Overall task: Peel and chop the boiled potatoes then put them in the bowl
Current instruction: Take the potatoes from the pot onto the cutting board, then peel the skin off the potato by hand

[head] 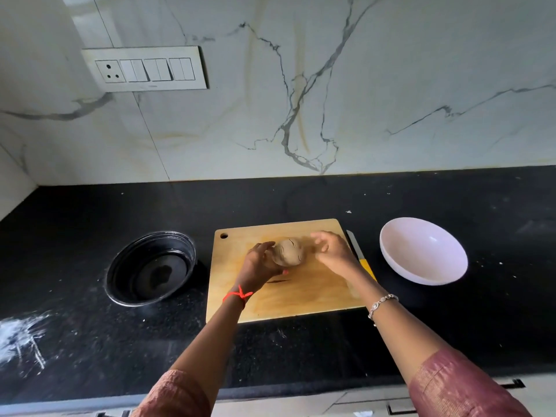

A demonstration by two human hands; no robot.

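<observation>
Fig.: peeling step, early by the look of it. Your left hand [258,261] cups the potato [288,251], fingers curled round its left side, at frame centre over the cutting board [301,299]. Skin looks mostly on, w/ a few splits. Your right hand [332,251] sits just right of it, fingers bent and blurred; can't tell if it pinches skin. Next: catch a split edge & pull. Knife [356,249], part hidden behind that hand at the board's right edge. Bowl [400,260], centre-right, shows no pieces. Potato touching board: unclear.
</observation>
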